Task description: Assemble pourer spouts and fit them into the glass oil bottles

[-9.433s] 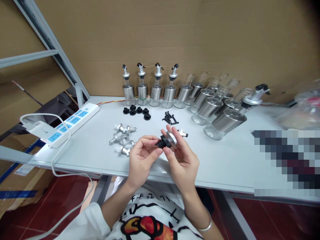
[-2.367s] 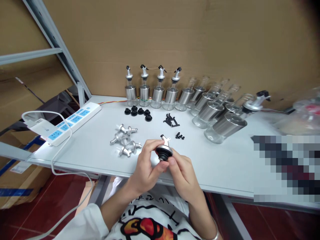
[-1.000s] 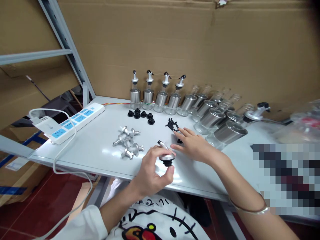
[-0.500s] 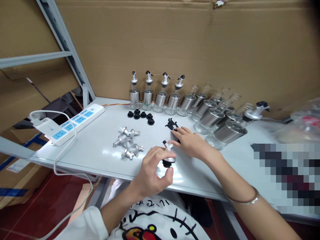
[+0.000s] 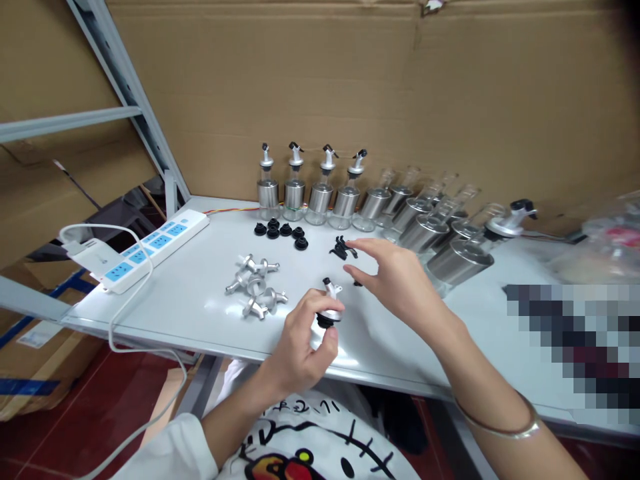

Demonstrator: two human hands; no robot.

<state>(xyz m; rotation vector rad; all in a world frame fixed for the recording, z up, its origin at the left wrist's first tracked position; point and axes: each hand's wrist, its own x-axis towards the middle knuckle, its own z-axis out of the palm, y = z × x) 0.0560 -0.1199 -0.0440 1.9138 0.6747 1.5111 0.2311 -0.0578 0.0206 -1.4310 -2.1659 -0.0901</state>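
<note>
My left hand (image 5: 305, 337) pinches a bottle pourer (image 5: 329, 308) between thumb and fingers, above the front of the table. The pourer has a silver spout with a black tip on top and a ribbed black stopper below. Beyond it, my right hand (image 5: 395, 277) hovers with thumb and fingers apart and nothing visible between them. Near its fingertips lies a small pile of black clips (image 5: 341, 248). One more small black piece (image 5: 357, 284) shows under the right thumb. Silver spouts (image 5: 257, 285) lie loose left of my hands, with several black stoppers (image 5: 285, 230) behind them.
Bottles with steel sleeves (image 5: 320, 199) line the back, some topped with pourers; more bare-necked bottles (image 5: 425, 230) crowd the right. One capped bottle (image 5: 463, 260) stands nearest there. A power strip (image 5: 165, 243) with a white cable sits at left. Plastic bags (image 5: 610, 243) lie far right.
My right hand has lifted from the black clips and drawn back slightly right, its thumb and fingers now spread. My left hand has shifted a little left with the pourer.
</note>
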